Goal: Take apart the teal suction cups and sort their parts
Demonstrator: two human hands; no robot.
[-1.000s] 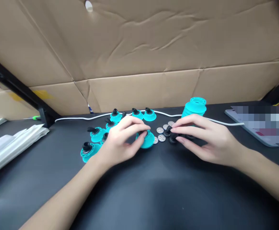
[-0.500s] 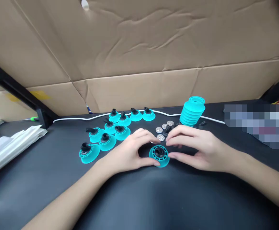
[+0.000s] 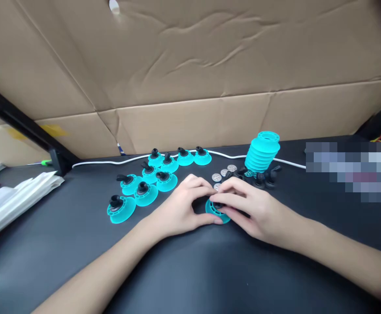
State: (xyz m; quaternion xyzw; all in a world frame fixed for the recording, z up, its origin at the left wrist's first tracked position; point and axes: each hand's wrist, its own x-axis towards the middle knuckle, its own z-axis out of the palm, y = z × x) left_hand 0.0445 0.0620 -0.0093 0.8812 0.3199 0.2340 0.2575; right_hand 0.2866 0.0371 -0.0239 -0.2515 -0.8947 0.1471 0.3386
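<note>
White cable (image 3: 112,163) lines our tabletop (image 3: 177,274) at the back edge; left hand (image 3: 180,207) holds a cup (image 3: 210,209), right hand (image 3: 259,209) pinches its knob (image 3: 217,205), half-hiding a disc (image 3: 216,186).

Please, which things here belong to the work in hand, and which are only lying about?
Work, apparently:
turquoise cup, between left hand and right hand
similar cups with black tops
stacked turquoise cups
silver discs
loose black pieces

Lying about, it seems:
white cable
papers
</note>
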